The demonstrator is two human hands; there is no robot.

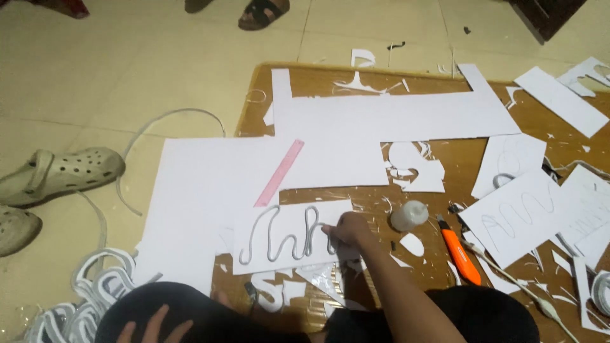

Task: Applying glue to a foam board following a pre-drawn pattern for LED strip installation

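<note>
White card fills most of what I see: a small rectangular white sheet (289, 238) lies on the brown wooden board (362, 197), and a grey flexible strip bent into looping curves (279, 236) runs along it. My right hand (346, 230) reaches forward from the lower middle, forearm stretched out over the board, wrist bent slightly down. Its fingers are bunched close together and press on the right end of the grey strip, pinching or pinning it against the sheet; I cannot tell which. My left hand (152, 327) is low at the bottom edge, resting on my dark-clothed knee with the fingers spread apart and nothing in it.

Just right of the working hand a small clear plastic glue bottle (408, 215) lies on its side on the board. Beside that, further right, an orange utility knife (460, 254) lies diagonally. A pink flat ruler (279, 173) rests tilted across the larger white sheets above the strip. More cut white sheets with pencilled curves (518, 216) sit to the right. Off the board on the left, a beige perforated clog (60, 174) stands on the tiled floor (127, 70), with coils of grey strip (95, 292) heaped near my knee.
</note>
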